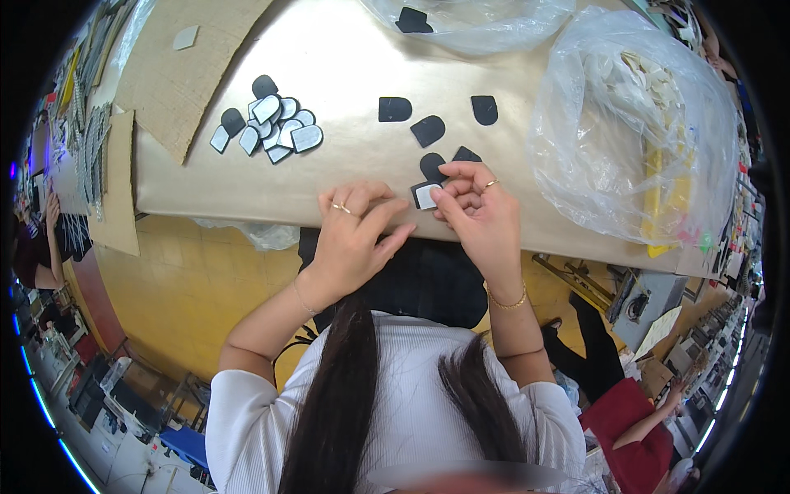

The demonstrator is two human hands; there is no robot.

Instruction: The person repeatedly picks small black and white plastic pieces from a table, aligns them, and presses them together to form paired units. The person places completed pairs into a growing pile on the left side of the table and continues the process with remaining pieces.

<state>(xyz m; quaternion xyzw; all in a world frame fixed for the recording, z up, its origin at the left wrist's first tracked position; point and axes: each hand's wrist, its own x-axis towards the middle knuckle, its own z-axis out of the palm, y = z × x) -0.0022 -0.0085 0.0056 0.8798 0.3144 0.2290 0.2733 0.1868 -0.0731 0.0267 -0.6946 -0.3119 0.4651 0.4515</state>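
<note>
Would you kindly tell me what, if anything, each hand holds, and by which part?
The right hand holds a black-and-white patch by its right side, under the thumb; the left hand shows nothing held.

I see a big flat piece of brown cardboard [177,78] on the far left of the shiny tan table [346,90], with long grey strands [95,152] beside it. On the right I spot a big crinkly see-through bag [568,148] with pale scraps [652,81] showing. Something yellow [665,202] shows there too; I can't tell if it's inside. The floor [210,267] is yellow, and a person in a red top [629,424] is at the lower right.
</note>
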